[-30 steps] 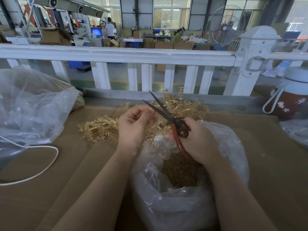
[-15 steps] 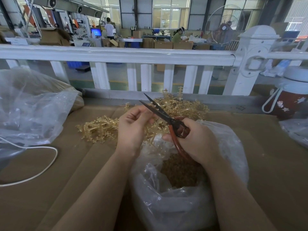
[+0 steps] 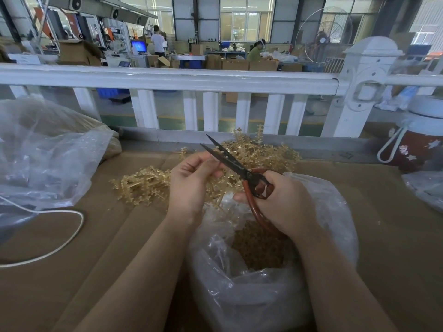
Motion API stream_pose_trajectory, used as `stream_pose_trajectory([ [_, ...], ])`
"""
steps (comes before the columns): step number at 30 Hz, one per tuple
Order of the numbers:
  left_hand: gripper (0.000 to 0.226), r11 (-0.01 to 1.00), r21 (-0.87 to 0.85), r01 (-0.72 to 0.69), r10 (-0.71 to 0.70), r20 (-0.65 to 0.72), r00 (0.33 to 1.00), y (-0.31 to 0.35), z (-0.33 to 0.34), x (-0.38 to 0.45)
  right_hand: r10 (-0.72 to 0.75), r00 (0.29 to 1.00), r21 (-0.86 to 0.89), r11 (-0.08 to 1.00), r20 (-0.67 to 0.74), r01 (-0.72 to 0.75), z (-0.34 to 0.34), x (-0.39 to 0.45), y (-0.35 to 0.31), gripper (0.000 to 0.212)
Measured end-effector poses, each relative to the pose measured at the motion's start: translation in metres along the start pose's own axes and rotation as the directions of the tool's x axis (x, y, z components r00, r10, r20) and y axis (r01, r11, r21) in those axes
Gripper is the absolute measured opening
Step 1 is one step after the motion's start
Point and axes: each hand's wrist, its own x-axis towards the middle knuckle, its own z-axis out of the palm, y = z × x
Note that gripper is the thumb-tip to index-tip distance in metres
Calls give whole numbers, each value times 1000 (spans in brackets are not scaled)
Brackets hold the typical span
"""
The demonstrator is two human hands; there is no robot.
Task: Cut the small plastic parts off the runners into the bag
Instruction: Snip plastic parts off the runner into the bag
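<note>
My left hand (image 3: pixel 191 180) pinches a thin golden plastic runner (image 3: pixel 220 188) above the mouth of a clear plastic bag (image 3: pixel 251 295). My right hand (image 3: pixel 282 202) grips red-handled scissors (image 3: pixel 239 167); their dark blades are slightly apart and point up-left, right at my left fingertips. Small golden cut parts (image 3: pixel 261 248) lie in the bag. A heap of golden runners (image 3: pixel 261 154) lies behind my hands, and a smaller heap (image 3: pixel 141 185) lies to the left.
The work surface is brown cardboard (image 3: pixel 72 271). A large clear bag (image 3: pixel 45 154) and a white cable (image 3: pixel 60 243) lie at the left. A white railing (image 3: pixel 191 80) runs across the back. At the right stand a red-and-white jug (image 3: pixel 419 142) and another bag (image 3: pixel 426 188).
The scissor blades have closed from wide apart to a narrow gap at the runner. Both hands have stayed over the bag.
</note>
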Motion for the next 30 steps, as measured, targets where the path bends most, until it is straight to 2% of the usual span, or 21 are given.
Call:
stream_pose_trajectory([
  [3, 16, 1000, -9, 8, -8, -5, 1000, 1, 0, 0, 5, 1000, 39, 999, -4, -5, -1, 0, -1, 58],
  [10, 16, 998, 60, -20, 18, 44, 999, -1, 1, 0, -35, 999, 13, 999, -15, 35, -2, -1, -4, 47],
  [20, 17, 1000, 29, -5, 3, 66, 998, 1, 2, -1, -35, 999, 47, 998, -15, 36, -2, -2, -4, 54],
  [26, 17, 1000, -7, 13, -12, 88, 996, 1, 3, -1, -21, 1000, 68, 997, 1, 21, -3, -2, -7, 49],
  [30, 16, 1000, -12, 16, -15, 92, 996, 0, 2, -1, -12, 1000, 87, 996, -3, 12, -2, -1, -6, 63],
])
